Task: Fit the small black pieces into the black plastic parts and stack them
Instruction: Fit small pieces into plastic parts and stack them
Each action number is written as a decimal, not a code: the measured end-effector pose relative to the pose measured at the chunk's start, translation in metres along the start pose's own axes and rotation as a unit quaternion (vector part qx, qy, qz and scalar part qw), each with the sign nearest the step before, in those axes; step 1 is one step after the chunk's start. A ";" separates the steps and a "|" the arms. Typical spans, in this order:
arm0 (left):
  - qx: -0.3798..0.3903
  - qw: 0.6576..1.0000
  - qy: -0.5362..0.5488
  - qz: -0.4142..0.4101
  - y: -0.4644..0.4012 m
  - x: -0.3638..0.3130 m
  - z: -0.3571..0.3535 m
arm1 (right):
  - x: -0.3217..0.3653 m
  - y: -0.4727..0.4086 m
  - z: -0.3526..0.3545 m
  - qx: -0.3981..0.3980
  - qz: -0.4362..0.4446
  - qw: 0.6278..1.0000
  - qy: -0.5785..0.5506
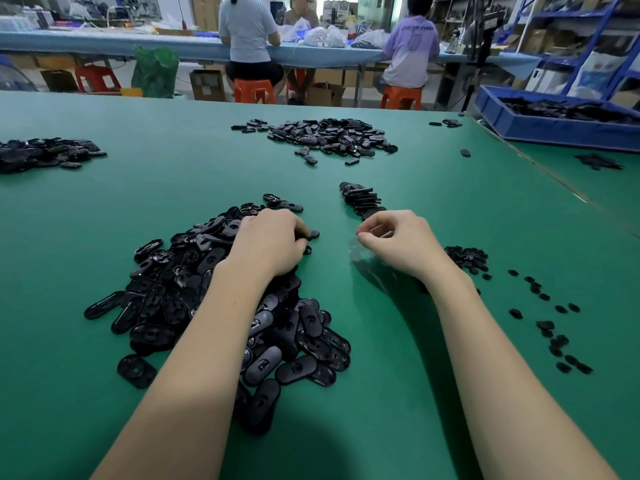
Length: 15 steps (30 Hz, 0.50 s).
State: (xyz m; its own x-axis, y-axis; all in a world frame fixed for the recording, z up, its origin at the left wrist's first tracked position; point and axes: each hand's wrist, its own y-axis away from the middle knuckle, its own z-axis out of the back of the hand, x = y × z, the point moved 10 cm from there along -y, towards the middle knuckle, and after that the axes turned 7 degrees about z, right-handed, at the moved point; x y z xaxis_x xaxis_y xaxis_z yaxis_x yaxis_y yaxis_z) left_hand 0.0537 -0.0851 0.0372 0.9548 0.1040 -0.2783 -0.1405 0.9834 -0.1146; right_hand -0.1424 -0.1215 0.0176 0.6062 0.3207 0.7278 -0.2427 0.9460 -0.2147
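Note:
A big heap of oval black plastic parts [207, 299] lies on the green table [104, 220] under my left forearm. At the heap's far right edge, my left hand [270, 240] curls its fingers round one black part [313, 234]. My right hand [398, 240] hovers just right of it with its fingers curled and thumb near the index fingertip; I see nothing between them. A leaning stack of black parts [363, 199] stands just beyond my right hand. Small black pieces [465, 258] lie in a little pile behind my right wrist, with more scattered to the right [554, 327].
More heaps of black parts lie at the far middle [329, 136] and far left [45, 154]. A blue crate [554, 128] of parts sits at the back right, past the table seam. Three people sit at a long bench behind.

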 end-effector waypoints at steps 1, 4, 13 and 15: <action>-0.005 1.000 0.018 -0.004 0.000 -0.002 0.001 | 0.002 0.000 -0.001 0.002 0.001 1.000 -0.003; 0.004 0.989 0.148 -0.019 -0.003 -0.009 0.002 | 0.006 -0.001 -0.005 0.010 -0.004 0.999 -0.039; 0.088 0.918 0.386 -0.013 0.001 -0.029 -0.016 | 0.009 0.004 -0.005 0.073 -0.028 0.985 -0.154; 0.084 0.924 0.372 -0.037 0.002 -0.033 -0.016 | 0.005 0.004 0.001 0.069 -0.034 0.985 -0.157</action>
State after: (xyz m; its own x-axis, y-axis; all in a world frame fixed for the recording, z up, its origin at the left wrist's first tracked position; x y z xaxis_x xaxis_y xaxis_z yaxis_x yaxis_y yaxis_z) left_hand 0.0179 -0.0888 0.0313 0.5066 -0.0344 -0.8615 0.0211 0.9994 -0.0275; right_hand -0.1411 -0.1158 0.0208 0.3665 0.2057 0.9074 -0.3227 0.9428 -0.0834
